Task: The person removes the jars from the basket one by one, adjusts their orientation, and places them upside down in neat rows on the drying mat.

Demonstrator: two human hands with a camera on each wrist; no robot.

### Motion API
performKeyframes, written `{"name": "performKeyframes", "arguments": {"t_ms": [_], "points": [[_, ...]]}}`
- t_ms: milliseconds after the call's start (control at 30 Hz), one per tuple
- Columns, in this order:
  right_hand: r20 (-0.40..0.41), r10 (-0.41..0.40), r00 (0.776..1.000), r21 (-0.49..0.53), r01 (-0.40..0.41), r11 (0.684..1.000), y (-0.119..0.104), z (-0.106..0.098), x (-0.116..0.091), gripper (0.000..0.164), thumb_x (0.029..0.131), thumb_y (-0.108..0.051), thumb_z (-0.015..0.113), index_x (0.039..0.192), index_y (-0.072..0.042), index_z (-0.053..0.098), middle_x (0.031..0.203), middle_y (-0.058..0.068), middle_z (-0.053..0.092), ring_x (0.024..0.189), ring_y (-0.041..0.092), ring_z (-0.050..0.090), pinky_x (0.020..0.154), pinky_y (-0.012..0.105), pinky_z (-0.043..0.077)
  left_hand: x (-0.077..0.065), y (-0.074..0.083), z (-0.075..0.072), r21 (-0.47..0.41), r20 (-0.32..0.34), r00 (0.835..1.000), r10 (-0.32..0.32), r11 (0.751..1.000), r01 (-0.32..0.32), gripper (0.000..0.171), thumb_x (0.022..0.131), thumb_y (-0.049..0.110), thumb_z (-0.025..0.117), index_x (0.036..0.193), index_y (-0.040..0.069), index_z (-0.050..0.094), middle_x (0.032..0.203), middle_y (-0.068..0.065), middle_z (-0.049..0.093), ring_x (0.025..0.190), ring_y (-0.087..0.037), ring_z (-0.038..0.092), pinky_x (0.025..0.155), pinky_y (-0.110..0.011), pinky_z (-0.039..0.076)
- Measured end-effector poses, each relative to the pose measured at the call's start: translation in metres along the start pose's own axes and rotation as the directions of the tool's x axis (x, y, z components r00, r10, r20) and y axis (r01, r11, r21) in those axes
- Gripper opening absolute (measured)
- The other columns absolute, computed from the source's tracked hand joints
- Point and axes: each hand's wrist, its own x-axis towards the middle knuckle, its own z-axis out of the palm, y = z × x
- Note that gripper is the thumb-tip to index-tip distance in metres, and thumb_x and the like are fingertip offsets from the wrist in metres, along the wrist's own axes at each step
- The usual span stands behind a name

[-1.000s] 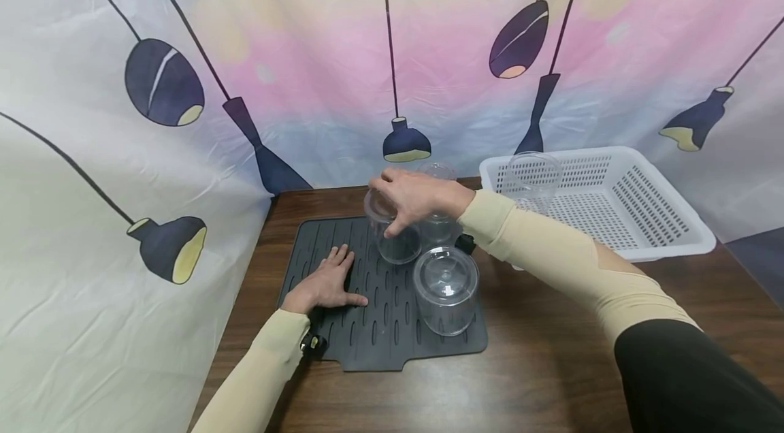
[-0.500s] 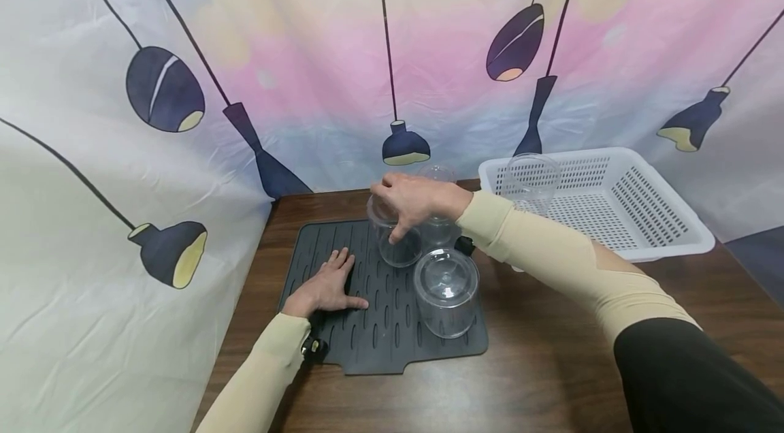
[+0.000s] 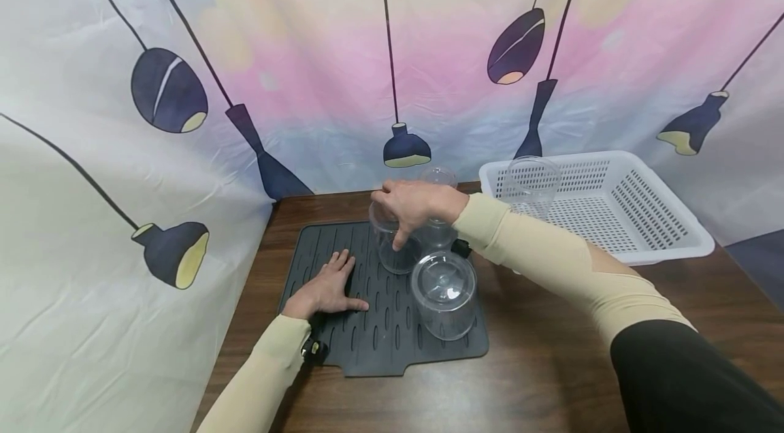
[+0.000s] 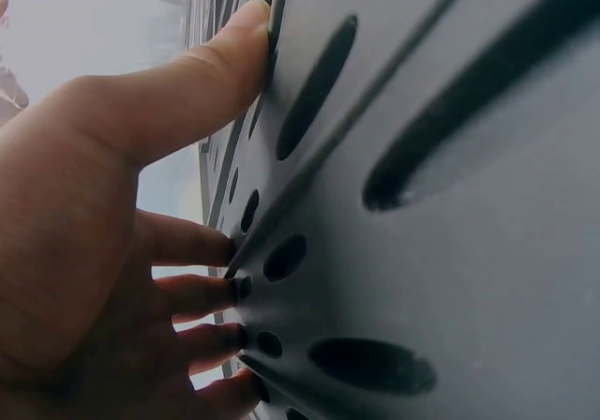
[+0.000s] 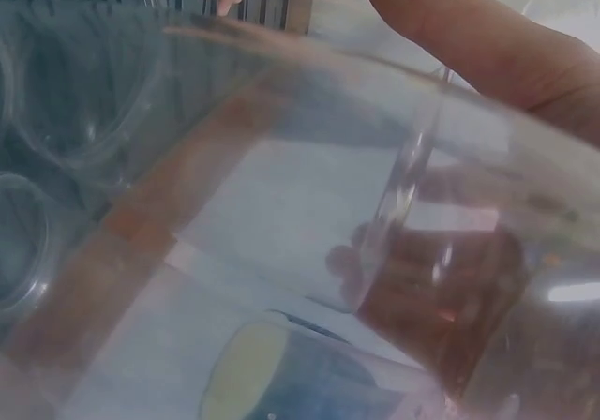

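My left hand [image 3: 327,289] lies on a dark grey slotted drying mat [image 3: 375,351], fingers spread and thumb out to the side. In the left wrist view the fingertips touch the mat's ridged surface. From above, my right hand [image 3: 419,205] grips the rim of a clear cylindrical container [image 3: 395,259] over the mat's back part. Through the clear wall in the right wrist view, fingers [image 5: 431,298] show behind it. Another clear container [image 3: 446,307] stands closed end up at the mat's right front. A third clear container [image 3: 438,234] is partly hidden behind my right hand.
To the right on the brown wooden table [image 3: 520,372] stands a white perforated basket [image 3: 676,249]. One more clear container [image 3: 531,181] is inside its left end, partly behind my right forearm. A fabric backdrop [image 3: 324,79] with printed lamps hangs behind the table.
The head view has shifted slightly. My right hand keeps its grip on the container with hardly any movement, and my left hand stays in place on the mat.
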Motion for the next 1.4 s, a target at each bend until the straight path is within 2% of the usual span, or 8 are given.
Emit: {"name": "performKeyframes", "arguments": {"t_ms": [300, 567, 867, 1267, 1400], "points": [[0.005, 0.001, 1.000, 0.023, -0.001, 1.000, 0.000, 0.001, -0.001, 0.115, 0.066, -0.065, 0.080, 0.154, -0.016, 0.026, 0.142, 0.012, 0.040, 0.119, 0.026, 0.051, 0.095, 0.042, 0.048, 0.000, 0.000, 0.000, -0.002, -0.002, 1.000, 0.003, 1.000, -0.003, 0.112, 0.074, 0.063, 0.075, 0.153, -0.001, 0.026, 0.162, -0.022, 0.011, 0.149, -0.041, 0.009, 0.117, -0.056, 0.021], [0.018, -0.006, 1.000, 0.057, 0.005, 0.998, 0.002, -0.001, -0.005, 0.114, 0.070, -0.065, 0.077, 0.157, -0.017, 0.020, 0.151, 0.013, 0.033, 0.135, 0.030, 0.042, 0.106, 0.045, 0.042, -0.001, 0.000, 0.000, 0.005, 0.001, 1.000, 0.002, 1.000, -0.002, 0.112, 0.074, 0.063, 0.074, 0.153, -0.001, 0.026, 0.162, -0.021, 0.011, 0.149, -0.041, 0.008, 0.117, -0.055, 0.021], [-0.055, -0.053, 0.997, 0.097, 0.058, 0.994, 0.005, -0.002, -0.009, 0.103, 0.076, -0.064, 0.073, 0.155, -0.017, 0.026, 0.147, 0.010, 0.038, 0.125, 0.024, 0.049, 0.099, 0.041, 0.047, -0.001, 0.000, -0.001, 0.006, 0.000, 1.000, 0.000, 1.000, 0.000, 0.112, 0.075, 0.064, 0.074, 0.153, 0.000, 0.026, 0.162, -0.021, 0.011, 0.149, -0.041, 0.009, 0.117, -0.055, 0.021], [-0.105, -0.090, 0.990, 0.170, 0.107, 0.980, 0.014, -0.006, -0.018, 0.095, 0.080, -0.062, 0.070, 0.153, -0.016, 0.030, 0.149, 0.009, 0.036, 0.132, 0.025, 0.044, 0.103, 0.043, 0.044, 0.000, 0.000, 0.003, 0.000, 0.001, 1.000, 0.008, 1.000, -0.008, 0.112, 0.075, 0.064, 0.073, 0.153, 0.000, 0.025, 0.162, -0.021, 0.010, 0.149, -0.040, 0.008, 0.117, -0.055, 0.021], [-0.132, -0.076, 0.988, 0.185, 0.100, 0.978, 0.018, -0.010, -0.024, 0.092, 0.081, -0.062, 0.068, 0.152, -0.016, 0.032, 0.152, 0.009, 0.034, 0.135, 0.025, 0.041, 0.105, 0.044, 0.043, 0.001, 0.000, 0.002, 0.000, 0.000, 1.000, 0.006, 1.000, -0.006, 0.112, 0.075, 0.063, 0.074, 0.154, 0.000, 0.025, 0.162, -0.021, 0.010, 0.150, -0.040, 0.007, 0.118, -0.055, 0.020]]}}
